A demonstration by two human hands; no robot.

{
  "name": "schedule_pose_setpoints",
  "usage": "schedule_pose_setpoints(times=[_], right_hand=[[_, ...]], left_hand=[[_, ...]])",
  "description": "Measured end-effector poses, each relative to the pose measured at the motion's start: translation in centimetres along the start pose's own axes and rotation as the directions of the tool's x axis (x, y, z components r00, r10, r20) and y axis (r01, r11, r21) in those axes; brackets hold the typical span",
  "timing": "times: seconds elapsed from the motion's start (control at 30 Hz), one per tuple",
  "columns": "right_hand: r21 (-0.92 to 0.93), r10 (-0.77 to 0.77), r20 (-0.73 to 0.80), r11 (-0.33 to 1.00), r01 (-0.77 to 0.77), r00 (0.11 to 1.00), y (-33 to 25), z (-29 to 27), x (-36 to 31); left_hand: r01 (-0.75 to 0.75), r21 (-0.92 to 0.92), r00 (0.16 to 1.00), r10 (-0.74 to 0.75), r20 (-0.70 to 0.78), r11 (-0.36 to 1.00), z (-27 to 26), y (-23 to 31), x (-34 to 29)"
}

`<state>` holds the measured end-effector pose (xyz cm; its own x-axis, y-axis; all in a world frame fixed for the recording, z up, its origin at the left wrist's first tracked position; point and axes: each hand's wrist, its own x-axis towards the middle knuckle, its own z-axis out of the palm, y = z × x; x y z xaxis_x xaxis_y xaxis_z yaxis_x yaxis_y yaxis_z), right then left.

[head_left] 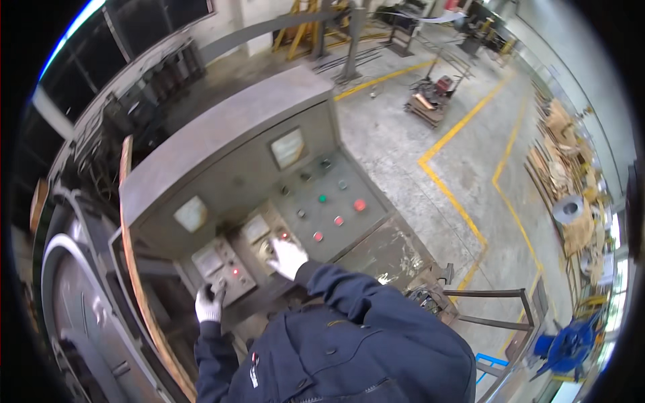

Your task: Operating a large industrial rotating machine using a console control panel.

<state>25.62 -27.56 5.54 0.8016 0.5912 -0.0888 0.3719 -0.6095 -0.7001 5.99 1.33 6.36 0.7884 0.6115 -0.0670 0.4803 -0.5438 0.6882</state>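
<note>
A grey control console (228, 134) stands in front of me, with a sloped panel of buttons and knobs. My left hand (209, 304), in a pale glove with darker fingertips, is at the lower left edge of the left control module (225, 269). Its fingers are bent together there, and what lies between them is hidden. Over the right control module (256, 229) is my right hand (290, 259), in a white glove. Its fingertips are drawn in against the module's face, covering what they touch. A red light glows on each module.
Right of the modules, the panel carries red buttons (360, 205), a green button (322, 199) and dark knobs. A large round metal machine part (74, 302) stands at left. A wheeled cart (430, 101) stands beyond, near yellow floor lines (447, 181). A blue reel (568, 346) is at right.
</note>
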Motion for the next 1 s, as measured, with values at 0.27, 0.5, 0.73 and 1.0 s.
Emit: schedule_pose_setpoints(times=[0.27,0.5,0.73,1.0], right_hand=[[-0.140,0.142,0.039,0.981,-0.135,0.989,-1.9,-0.9,0.6],[-0.142,0.163,-0.071,0.975,-0.172,0.984,-1.9,1.0,0.6],[-0.161,0.227,-0.061,0.959,-0.234,0.972,-1.5,2.0,1.3],[-0.155,0.161,-0.092,0.972,-0.174,0.983,-1.6,2.3,1.5]], left_hand=[[-0.060,0.137,0.992,0.045,0.115,0.989,1.5,0.9,1.8],[-0.108,0.087,0.979,0.091,0.184,0.990,1.9,0.1,3.4],[-0.219,0.078,0.961,0.201,0.187,0.973,2.0,0.1,3.6],[-0.334,0.121,0.937,0.316,0.148,0.935,2.6,-1.6,3.1]])
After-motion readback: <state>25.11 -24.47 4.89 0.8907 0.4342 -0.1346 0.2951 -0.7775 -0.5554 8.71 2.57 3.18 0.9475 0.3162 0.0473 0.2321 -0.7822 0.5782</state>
